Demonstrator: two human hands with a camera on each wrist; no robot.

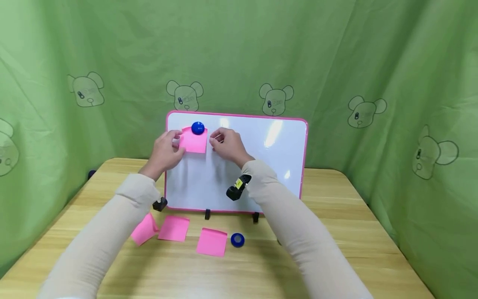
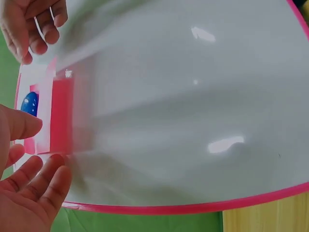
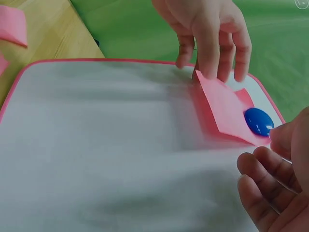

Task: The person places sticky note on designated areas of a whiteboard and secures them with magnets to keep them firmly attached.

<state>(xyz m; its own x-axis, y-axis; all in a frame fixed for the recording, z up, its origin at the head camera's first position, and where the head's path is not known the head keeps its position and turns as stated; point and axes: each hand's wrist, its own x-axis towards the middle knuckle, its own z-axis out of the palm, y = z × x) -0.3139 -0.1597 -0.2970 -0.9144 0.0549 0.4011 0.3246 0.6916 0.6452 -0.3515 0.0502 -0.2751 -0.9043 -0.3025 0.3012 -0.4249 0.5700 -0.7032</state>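
A pink sticky note (image 1: 193,143) hangs near the whiteboard's upper left, under a round blue magnet (image 1: 198,128) at its top edge. Seen from the wrists, its lower part stands away from the board. My left hand (image 1: 166,150) is at the note's left edge, thumb and fingers spread apart; in the left wrist view the thumb (image 2: 30,124) overlaps the paper. Just right of the note is my right hand (image 1: 227,144), its fingers loosely bent and holding nothing. In the right wrist view its thumb lies close to the magnet; whether they touch is unclear.
The pink-framed whiteboard (image 1: 231,182) stands on black feet (image 1: 207,214) on a wooden table (image 1: 336,232). In front lie pink notes (image 1: 174,228) and another blue magnet (image 1: 237,240), underside up. A green curtain (image 1: 231,50) surrounds the table.
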